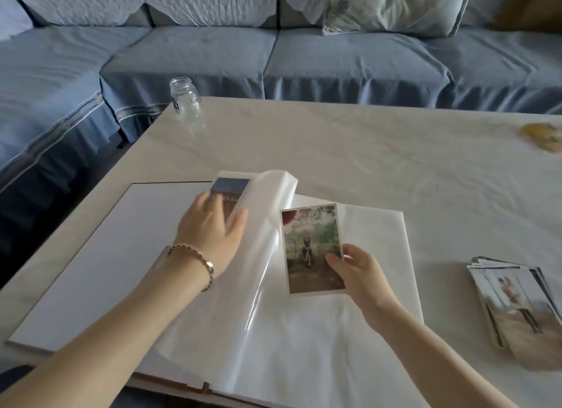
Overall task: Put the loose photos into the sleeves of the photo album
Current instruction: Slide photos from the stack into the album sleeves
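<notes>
Translucent page [264, 225], stored photo [229, 191] half-covered, photo stack [514, 301] blurred, cropped

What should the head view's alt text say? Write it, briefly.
The right hand holds a photo over an open album on a pale table, while the left hand grips a clear page. A stack of photos lies to the right; a glass jar stands far left.
</notes>
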Motion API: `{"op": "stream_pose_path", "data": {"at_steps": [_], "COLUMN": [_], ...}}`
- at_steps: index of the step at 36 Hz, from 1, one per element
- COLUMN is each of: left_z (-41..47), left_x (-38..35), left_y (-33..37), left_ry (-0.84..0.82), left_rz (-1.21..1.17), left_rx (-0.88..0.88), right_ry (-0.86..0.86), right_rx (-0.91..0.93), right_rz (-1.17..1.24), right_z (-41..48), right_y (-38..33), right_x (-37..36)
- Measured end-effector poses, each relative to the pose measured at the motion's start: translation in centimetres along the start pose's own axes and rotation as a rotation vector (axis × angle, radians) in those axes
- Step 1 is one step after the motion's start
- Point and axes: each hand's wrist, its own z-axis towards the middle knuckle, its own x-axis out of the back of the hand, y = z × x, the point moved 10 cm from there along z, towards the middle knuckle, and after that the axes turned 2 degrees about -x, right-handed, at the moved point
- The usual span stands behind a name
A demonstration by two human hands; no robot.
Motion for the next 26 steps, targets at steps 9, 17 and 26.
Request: {"op": "stream_pose_path", "data": {"at_steps": [9, 17, 26], "left_z": [-2.1, 0.6, 0.0], "left_x": [-7.6, -7.5, -7.9], "left_y": [10.0, 8.8, 9.4], "left_ry": [-0.380, -0.011, -0.022], "left_rz": [-0.581, -0.365, -0.223], "left_rx": [-0.004, 0.029, -0.073], "right_ry": [0.145, 0.340, 0.244], "right_rx": [0.107, 0.252, 0.247], "right_rz": [0.139, -0.622, -0.910], "right_z": [-0.2, -0.9, -0.8], "right_y": [-2.0, -1.4, 2.1], "right_x": [4.1, 9.4, 8.4]}}
